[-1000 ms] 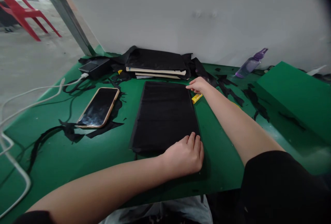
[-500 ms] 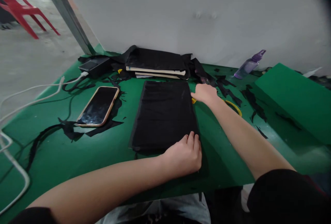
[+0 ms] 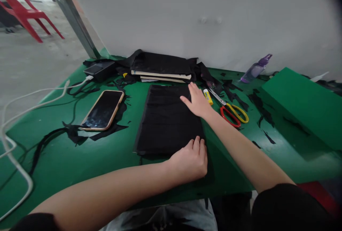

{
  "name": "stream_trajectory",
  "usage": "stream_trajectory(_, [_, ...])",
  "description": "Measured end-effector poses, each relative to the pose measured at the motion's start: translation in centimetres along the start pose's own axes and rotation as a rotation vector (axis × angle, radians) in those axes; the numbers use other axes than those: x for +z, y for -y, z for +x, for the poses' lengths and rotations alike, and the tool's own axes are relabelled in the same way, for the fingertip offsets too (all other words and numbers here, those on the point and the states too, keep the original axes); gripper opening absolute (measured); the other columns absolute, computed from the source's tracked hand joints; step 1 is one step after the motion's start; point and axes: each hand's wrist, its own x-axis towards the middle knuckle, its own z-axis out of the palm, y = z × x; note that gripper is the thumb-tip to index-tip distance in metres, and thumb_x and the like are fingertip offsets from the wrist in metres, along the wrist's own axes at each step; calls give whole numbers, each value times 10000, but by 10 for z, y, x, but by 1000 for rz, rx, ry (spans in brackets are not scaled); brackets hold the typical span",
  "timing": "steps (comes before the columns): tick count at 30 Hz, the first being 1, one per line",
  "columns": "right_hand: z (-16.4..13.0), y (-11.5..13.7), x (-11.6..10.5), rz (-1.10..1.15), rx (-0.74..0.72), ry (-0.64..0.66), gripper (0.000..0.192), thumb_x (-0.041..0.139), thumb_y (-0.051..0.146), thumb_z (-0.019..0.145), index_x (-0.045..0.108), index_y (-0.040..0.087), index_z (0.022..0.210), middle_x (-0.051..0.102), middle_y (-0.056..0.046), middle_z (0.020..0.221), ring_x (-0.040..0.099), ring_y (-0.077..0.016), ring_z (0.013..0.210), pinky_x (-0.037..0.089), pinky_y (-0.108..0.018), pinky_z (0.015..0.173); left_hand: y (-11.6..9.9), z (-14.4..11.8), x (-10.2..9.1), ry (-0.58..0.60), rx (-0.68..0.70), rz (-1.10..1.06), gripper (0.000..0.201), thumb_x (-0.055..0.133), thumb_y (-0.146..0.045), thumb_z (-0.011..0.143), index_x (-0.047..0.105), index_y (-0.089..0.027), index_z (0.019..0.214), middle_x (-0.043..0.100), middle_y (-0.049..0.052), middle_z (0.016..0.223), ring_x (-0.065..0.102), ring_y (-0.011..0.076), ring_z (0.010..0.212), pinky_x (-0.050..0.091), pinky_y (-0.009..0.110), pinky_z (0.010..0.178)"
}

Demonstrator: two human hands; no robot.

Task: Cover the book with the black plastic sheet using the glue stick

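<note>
A folded black cloth (image 3: pixel 167 119) lies flat on the green table (image 3: pixel 107 159), long side running away from me. My left hand (image 3: pixel 190 161) rests at its near right corner, fingers curled and pressing the cloth's edge. My right hand (image 3: pixel 196 101) lies flat and spread on the cloth's far right part. Just right of that hand are a yellow glue stick (image 3: pixel 208 96) and scissors (image 3: pixel 230 111) with red and yellow handles.
A phone (image 3: pixel 103 110) lies left of the cloth among black fabric scraps. Books wrapped in black cloth (image 3: pixel 161 68) are stacked at the wall. White cables (image 3: pixel 16 142) trail off the left edge. A purple spray bottle (image 3: pixel 255 69) and a green block (image 3: pixel 304 101) stand right.
My right hand moved from the glue stick at the cloth's far right corner onto the cloth and spread flat. The scissors came into view. My left hand stayed put.
</note>
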Motion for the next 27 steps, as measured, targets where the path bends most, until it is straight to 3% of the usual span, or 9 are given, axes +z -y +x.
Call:
stream_trajectory(4, [-3, 1, 20, 50, 84, 159, 893, 248, 676, 859, 182, 19, 1459, 111, -176, 1542, 83, -283, 1428, 118, -437, 1156, -2, -3, -3, 40, -11, -7, 367, 382, -135, 883, 604, 23, 1130, 609, 243, 1160, 593, 328, 1085, 525, 399, 818])
stream_trajectory(8, [-4, -7, 30, 114, 160, 178, 930, 210, 706, 842, 141, 22, 1469, 79, -168, 1547, 72, -274, 1429, 123, -438, 1153, 7, 3, -23, 52, -103, -68, 405, 385, -178, 905, 512, -65, 1273, 498, 178, 1338, 545, 319, 1151, 517, 403, 837])
stream_trajectory(10, [-4, -9, 33, 131, 161, 160, 934, 216, 707, 839, 142, 19, 1467, 83, -168, 1546, 70, -264, 1430, 117, -433, 1154, 23, 10, -36, 51, -202, -133, 406, 405, -212, 913, 483, -130, 1303, 496, 137, 1348, 552, 282, 1141, 511, 390, 850])
stream_trajectory(13, [-4, -10, 35, 144, 159, 158, 925, 239, 687, 843, 146, 7, 1464, 82, -174, 1544, 76, -256, 1431, 109, -430, 1155, 64, 17, -47, 122, -419, -257, 341, 422, -288, 918, 562, -142, 1193, 643, 98, 1126, 625, 208, 980, 522, 336, 802])
stream_trajectory(15, [-4, -11, 36, 143, 159, 159, 918, 248, 676, 844, 147, 5, 1463, 76, -174, 1544, 85, -256, 1430, 108, -431, 1156, 97, 13, -39, 155, -561, -268, 329, 400, -326, 932, 588, -162, 1145, 644, 75, 1123, 610, 209, 1015, 508, 349, 845])
stream_trajectory(17, [-4, -11, 36, 143, 157, 157, 930, 245, 685, 839, 146, 2, 1462, 76, -176, 1543, 91, -262, 1429, 111, -434, 1156, 126, 1, -20, 158, -643, -237, 406, 358, -372, 951, 531, -130, 1226, 592, 102, 1228, 541, 225, 1147, 451, 369, 955])
stream_trajectory(20, [-4, -11, 35, 142, 161, 156, 968, 234, 722, 818, 142, 9, 1465, 76, -179, 1543, 96, -271, 1427, 113, -435, 1156, 157, -24, 17, 283, -707, -191, 559, 347, -454, 945, 399, -73, 1351, 394, 161, 1426, 322, 284, 1345, 297, 440, 1090])
stream_trajectory(23, [-4, -11, 34, 135, 167, 164, 985, 230, 741, 805, 143, 16, 1466, 67, -183, 1542, 118, -277, 1423, 115, -437, 1156, 169, -44, 42, 385, -766, -179, 638, 295, -503, 943, 329, -59, 1399, 284, 171, 1483, 204, 301, 1393, 245, 468, 1109])
stream_trajectory(27, [-4, -12, 34, 130, 168, 163, 990, 237, 744, 801, 146, 17, 1466, 78, -180, 1542, 123, -285, 1422, 117, -453, 1157, 169, -52, 49, 362, -762, -136, 667, 256, -523, 939, 321, -51, 1406, 265, 191, 1486, 155, 304, 1405, 236, 464, 1108])
